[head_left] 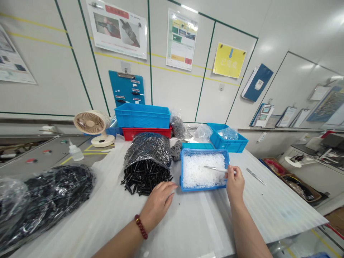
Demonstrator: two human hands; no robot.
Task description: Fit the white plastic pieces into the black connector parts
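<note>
My right hand [235, 182] pinches slim, pointed tweezers [219, 169] at the right edge of a blue bin [204, 188]. The tweezers' tip lies over the small white translucent pieces [197, 175] that fill this bin. My left hand [160, 202] is palm down at the front of a heap of short black rod-like parts [146, 175], its fingers stretched out and its thumb apart. Whether its fingertips touch any part is hidden. The black parts spill from the mouth of a clear plastic bag [147, 145].
A second pointed tool [256, 176] lies right of the bin. At left are a large bag of black parts [51, 197], a squeeze bottle [76, 152] and a small fan [92, 125]. Behind stand a blue crate [142, 116], a red crate [145, 133] and another blue bin [232, 144].
</note>
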